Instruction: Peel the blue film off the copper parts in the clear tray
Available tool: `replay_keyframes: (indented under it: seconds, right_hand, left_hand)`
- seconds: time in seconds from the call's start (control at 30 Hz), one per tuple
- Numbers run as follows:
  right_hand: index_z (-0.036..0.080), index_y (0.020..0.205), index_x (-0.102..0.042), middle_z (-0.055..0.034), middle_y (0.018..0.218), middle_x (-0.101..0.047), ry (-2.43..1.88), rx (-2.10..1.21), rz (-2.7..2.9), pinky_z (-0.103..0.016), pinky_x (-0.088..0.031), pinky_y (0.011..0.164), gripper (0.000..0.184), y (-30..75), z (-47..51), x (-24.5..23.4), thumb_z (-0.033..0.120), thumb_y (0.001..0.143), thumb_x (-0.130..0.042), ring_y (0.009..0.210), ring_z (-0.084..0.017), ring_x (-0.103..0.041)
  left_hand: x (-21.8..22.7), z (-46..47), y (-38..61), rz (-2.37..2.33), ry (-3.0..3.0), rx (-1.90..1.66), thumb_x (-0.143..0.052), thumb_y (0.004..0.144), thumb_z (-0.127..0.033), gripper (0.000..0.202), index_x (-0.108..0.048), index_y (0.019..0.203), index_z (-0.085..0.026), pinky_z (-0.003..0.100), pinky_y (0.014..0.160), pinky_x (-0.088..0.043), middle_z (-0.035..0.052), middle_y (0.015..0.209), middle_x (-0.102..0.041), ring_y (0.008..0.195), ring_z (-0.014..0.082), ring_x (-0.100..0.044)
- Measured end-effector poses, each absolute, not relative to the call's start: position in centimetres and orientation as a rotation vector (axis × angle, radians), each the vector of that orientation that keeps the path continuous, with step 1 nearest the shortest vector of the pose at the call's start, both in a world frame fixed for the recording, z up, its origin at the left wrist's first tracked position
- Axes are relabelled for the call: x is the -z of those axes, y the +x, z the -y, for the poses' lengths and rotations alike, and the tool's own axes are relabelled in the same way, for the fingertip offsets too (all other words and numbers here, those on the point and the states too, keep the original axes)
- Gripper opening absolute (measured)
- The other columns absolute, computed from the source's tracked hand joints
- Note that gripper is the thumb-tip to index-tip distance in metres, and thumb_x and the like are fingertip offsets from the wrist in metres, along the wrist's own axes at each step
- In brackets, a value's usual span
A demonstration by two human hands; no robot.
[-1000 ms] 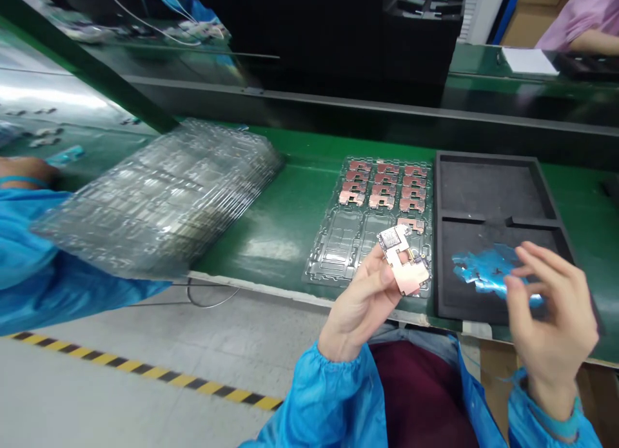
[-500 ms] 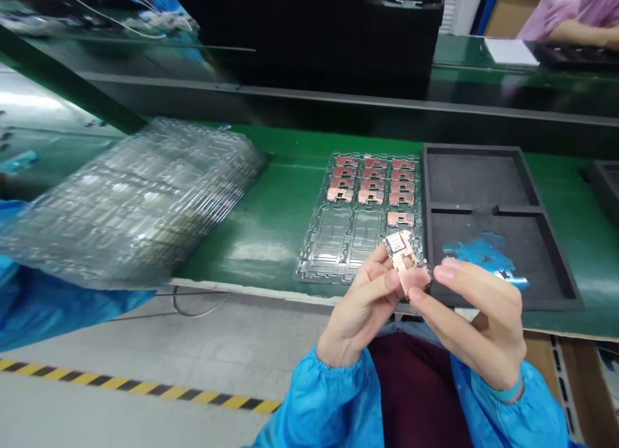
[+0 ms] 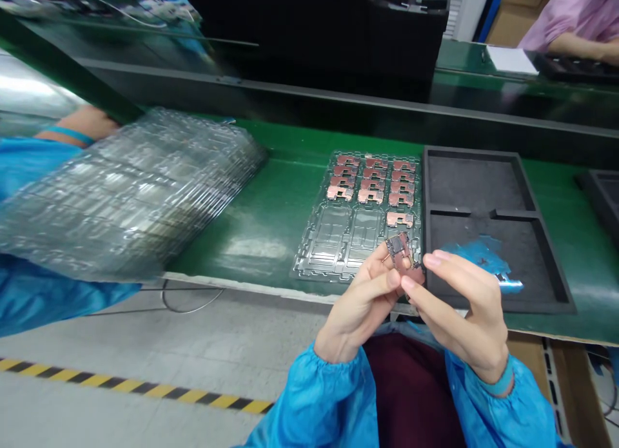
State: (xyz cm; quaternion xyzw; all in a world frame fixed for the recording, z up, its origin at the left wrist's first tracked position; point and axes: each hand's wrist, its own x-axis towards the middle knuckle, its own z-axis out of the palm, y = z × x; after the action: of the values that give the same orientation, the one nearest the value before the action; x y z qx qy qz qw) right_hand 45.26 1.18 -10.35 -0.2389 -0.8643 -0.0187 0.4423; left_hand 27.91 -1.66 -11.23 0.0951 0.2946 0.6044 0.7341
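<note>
A small copper-coloured circuit board [image 3: 407,262] with a dark chip area is pinched by my left hand [image 3: 360,300], closed on its left edge. My right hand [image 3: 471,312] is at the board's lower right, its thumb against the lower edge and its index fingertip by the right edge. The board is tilted, above the front right of a clear plastic tray [image 3: 331,242]. Similar circuit boards [image 3: 371,195] fill the tray's back rows, with one more in the right column. Part of the tray's front right corner is hidden behind my hands.
At right stands a black foam tray [image 3: 478,177], with crumpled blue film [image 3: 488,261] in its front compartment. A tall stack of clear trays [image 3: 130,196] leans at left, beside another person's blue sleeve [image 3: 39,164]. Another person in pink [image 3: 561,22] sits across the bench.
The board has tilted in my fingers and looks darker. My right hand has shifted slightly left. At left, the other person's wrist and hand have come into view behind the tray stack.
</note>
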Motion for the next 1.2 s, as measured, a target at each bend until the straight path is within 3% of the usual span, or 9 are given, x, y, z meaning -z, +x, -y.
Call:
replay_keyframes:
  seconds: [0.27, 0.43, 0.6, 0.7, 0.93, 1.2]
  right_hand:
    - [0.023, 0.118, -0.079, -0.0061, 0.124, -0.072, -0.636, 0.085, 2.041, -0.039, -0.069, 0.099, 0.028, 45.1, -1.2, 10.9, 0.007, 0.095, -0.078, 0.118, -0.024, -0.075]
    - [0.022, 0.11, -0.079, -0.0065, 0.125, -0.071, -0.587, 0.091, 2.023, -0.039, -0.069, 0.096, 0.018, 45.3, -1.4, 11.0, 0.012, 0.095, -0.079, 0.116, -0.024, -0.074]
    - [0.019, 0.123, -0.078, -0.012, 0.13, -0.068, -0.608, 0.113, 2.104, -0.044, -0.068, 0.098, 0.023, 45.2, -1.6, 10.8, 0.028, 0.105, -0.066, 0.12, -0.028, -0.073]
    - [0.018, 0.121, -0.079, -0.0128, 0.133, -0.067, -0.547, 0.086, 2.141, -0.043, -0.066, 0.102, 0.025, 45.2, -1.5, 10.8, 0.028, 0.106, -0.062, 0.122, -0.029, -0.072]
    - [0.019, 0.126, -0.074, -0.0149, 0.136, -0.063, -0.664, 0.104, 2.096, -0.043, -0.067, 0.099, 0.026, 45.5, -2.2, 10.9, 0.029, 0.109, -0.057, 0.129, -0.03, -0.067]
    - [0.015, 0.128, -0.073, -0.0149, 0.133, -0.064, -0.576, 0.053, 2.141, -0.045, -0.068, 0.099, 0.029, 45.3, -1.9, 10.8, 0.028, 0.109, -0.056, 0.127, -0.03, -0.068]
  left_hand:
    - [11.6, 1.6, 27.8, -0.655, 0.209, -1.352, -0.106, 0.064, -0.035, 0.05, -0.076, 0.1, -0.019, 0.031, 0.09, -0.057, 0.0007, 0.089, -0.074, 0.083, 0.0182, -0.073]
    - [11.8, 1.6, 27.8, -0.667, 0.217, -1.375, -0.104, 0.068, -0.037, 0.044, -0.076, 0.098, -0.019, 0.031, 0.088, -0.057, 0.0007, 0.092, -0.075, 0.085, 0.0191, -0.073]
    - [11.6, 1.8, 27.7, -0.679, 0.226, -1.392, -0.102, 0.071, -0.036, 0.042, -0.077, 0.101, -0.02, 0.031, 0.088, -0.058, 0.0007, 0.094, -0.076, 0.087, 0.0187, -0.073]
    - [11.6, 1.9, 27.6, -0.684, 0.219, -1.379, -0.102, 0.071, -0.036, 0.044, -0.077, 0.103, -0.02, 0.032, 0.093, -0.057, 0.0017, 0.098, -0.077, 0.091, 0.0203, -0.075]
    - [11.7, 1.9, 27.5, -0.68, 0.221, -1.377, -0.104, 0.067, -0.035, 0.048, -0.079, 0.105, -0.021, 0.029, 0.085, -0.056, 0.0014, 0.095, -0.078, 0.085, 0.0181, -0.072]
    - [12.1, 1.8, 27.5, -0.688, 0.27, -1.353, -0.104, 0.067, -0.039, 0.055, -0.078, 0.111, -0.019, 0.032, 0.086, -0.051, 0.002, 0.091, -0.073, 0.083, 0.0194, -0.067]
